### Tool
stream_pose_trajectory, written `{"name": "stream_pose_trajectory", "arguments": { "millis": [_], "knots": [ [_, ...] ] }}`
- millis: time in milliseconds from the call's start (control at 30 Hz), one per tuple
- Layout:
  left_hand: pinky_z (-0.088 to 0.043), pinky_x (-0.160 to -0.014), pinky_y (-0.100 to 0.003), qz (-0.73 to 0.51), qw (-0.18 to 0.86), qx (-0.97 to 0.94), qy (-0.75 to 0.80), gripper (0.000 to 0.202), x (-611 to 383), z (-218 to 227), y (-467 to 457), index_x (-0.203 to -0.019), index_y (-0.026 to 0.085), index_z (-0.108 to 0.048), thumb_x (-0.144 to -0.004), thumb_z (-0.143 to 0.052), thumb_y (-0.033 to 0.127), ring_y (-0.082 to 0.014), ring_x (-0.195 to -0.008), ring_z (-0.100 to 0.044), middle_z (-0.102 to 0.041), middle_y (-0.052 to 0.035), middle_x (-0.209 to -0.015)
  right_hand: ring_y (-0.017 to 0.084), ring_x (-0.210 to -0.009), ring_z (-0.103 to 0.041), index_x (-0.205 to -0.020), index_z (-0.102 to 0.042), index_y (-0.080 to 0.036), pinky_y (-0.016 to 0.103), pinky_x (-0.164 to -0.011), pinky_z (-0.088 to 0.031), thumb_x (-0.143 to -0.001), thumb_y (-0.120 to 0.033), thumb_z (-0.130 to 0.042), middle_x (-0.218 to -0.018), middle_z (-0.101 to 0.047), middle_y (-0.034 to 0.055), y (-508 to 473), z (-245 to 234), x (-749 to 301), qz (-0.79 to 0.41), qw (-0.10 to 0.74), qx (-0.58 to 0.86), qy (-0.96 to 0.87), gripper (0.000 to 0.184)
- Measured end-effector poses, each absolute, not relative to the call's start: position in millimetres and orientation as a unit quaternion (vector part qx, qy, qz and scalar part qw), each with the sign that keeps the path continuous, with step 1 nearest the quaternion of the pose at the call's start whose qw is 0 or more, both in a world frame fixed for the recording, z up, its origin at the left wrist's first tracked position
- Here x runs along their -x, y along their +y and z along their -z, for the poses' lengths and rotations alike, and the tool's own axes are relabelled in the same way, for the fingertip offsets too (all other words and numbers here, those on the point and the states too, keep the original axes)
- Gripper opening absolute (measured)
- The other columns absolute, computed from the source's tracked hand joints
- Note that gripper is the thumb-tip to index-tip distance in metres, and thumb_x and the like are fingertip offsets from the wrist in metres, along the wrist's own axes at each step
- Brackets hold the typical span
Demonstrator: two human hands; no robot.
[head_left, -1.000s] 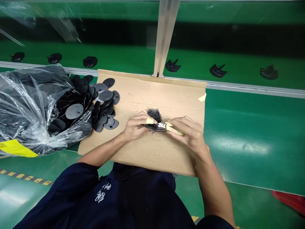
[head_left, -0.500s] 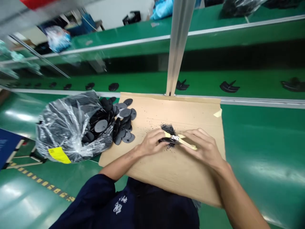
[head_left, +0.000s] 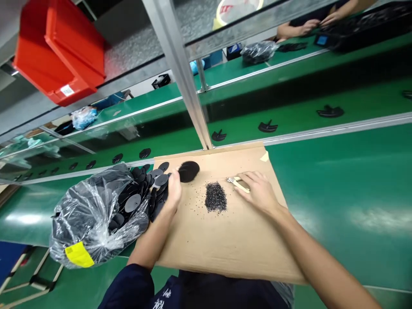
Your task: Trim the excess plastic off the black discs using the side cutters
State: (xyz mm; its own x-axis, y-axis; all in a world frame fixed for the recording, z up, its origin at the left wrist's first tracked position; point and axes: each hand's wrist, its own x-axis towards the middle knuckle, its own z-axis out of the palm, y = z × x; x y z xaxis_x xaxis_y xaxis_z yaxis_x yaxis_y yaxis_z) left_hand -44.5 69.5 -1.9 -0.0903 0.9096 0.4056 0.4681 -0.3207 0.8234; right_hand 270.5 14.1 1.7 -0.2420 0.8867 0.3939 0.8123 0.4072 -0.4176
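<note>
My left hand (head_left: 174, 189) is closed on the edge of a black round disc (head_left: 189, 171), which it holds above the left part of a cardboard sheet (head_left: 238, 240). The disc is slightly blurred. In my right hand (head_left: 259, 191) is a pair of cutting pliers (head_left: 237, 183) with cream handles, its jaws pointing left. Between both hands a pile of small black clippings (head_left: 215, 198) lies on the cardboard. Left of my left hand, many more black discs (head_left: 133, 203) spill out of a clear plastic bag (head_left: 93, 227).
A red bin (head_left: 61, 51) sits on the shelf at upper left. A metal post (head_left: 189, 81) rises behind the cardboard. Black parts (head_left: 268, 126) lie in a row on the green belt (head_left: 238, 128). Another person's hands (head_left: 318, 25) show at the far upper right.
My left hand has moved left, away from the pliers, with the disc. My right hand with the pliers now stands apart from it, right of the clippings. The view has shifted, showing the red bin.
</note>
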Motion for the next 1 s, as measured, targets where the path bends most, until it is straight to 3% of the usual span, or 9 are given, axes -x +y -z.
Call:
{"name": "stream_pose_trajectory", "arguments": {
  "millis": [133, 267, 400, 600, 1000],
  "knots": [
    [-0.044, -0.116, -0.040, -0.393, 0.140, -0.693, 0.588, 0.063, 66, -37, 143, -0.124, 0.018, -0.063, -0.107, -0.019, 0.059, -0.0243, -0.131, -0.059, -0.069, -0.0128, -0.128, 0.032, -0.113, -0.062, -0.116, -0.072, -0.017, 0.046, -0.098, -0.046, -0.095, -0.038, -0.062, -0.117, -0.074, 0.0142, 15, 4, -274, -0.070, 0.273, 0.561, -0.778, 0.031],
    [-0.037, -0.119, -0.046, -0.290, 0.122, -0.724, 0.614, 0.038, 72, -62, 194, -0.124, 0.017, -0.065, -0.103, -0.048, 0.043, -0.0305, -0.133, -0.055, -0.067, -0.0145, -0.132, 0.034, -0.126, -0.056, -0.119, -0.071, -0.018, 0.049, -0.106, -0.042, -0.094, -0.036, -0.064, -0.123, -0.072, 0.0145, 14, 3, -275, -0.081, 0.264, 0.555, -0.784, 0.032],
    [-0.045, -0.113, -0.045, -0.159, 0.119, -0.724, 0.661, 0.019, 78, -60, 217, -0.106, 0.019, -0.072, -0.091, -0.070, 0.031, -0.0312, -0.126, -0.060, -0.072, -0.0115, -0.121, 0.036, -0.133, -0.051, -0.123, -0.071, -0.018, 0.051, -0.110, -0.041, -0.093, -0.037, -0.064, -0.129, -0.069, 0.0160, 14, 3, -276, -0.082, 0.250, 0.564, -0.783, 0.036],
    [-0.056, -0.102, -0.048, -0.072, 0.090, -0.704, 0.700, 0.036, 82, -48, 238, -0.129, 0.016, -0.062, -0.099, -0.063, 0.037, -0.0242, -0.119, -0.064, -0.064, -0.0110, -0.132, 0.038, -0.136, -0.048, -0.129, -0.069, -0.021, 0.055, -0.109, -0.041, -0.094, -0.034, -0.060, -0.132, -0.067, 0.0158, 14, 5, -278, -0.078, 0.243, 0.562, -0.787, 0.038],
    [-0.059, -0.096, -0.042, 0.067, 0.079, -0.681, 0.725, 0.035, 87, -59, 264, -0.127, 0.018, -0.063, -0.098, -0.066, 0.037, -0.0233, -0.115, -0.066, -0.065, -0.0097, -0.128, 0.039, -0.137, -0.048, -0.126, -0.070, -0.019, 0.057, -0.111, -0.041, -0.098, -0.038, -0.055, -0.130, -0.068, 0.0166, 15, 6, -275, -0.075, 0.259, 0.559, -0.784, 0.037]
  ]
}}
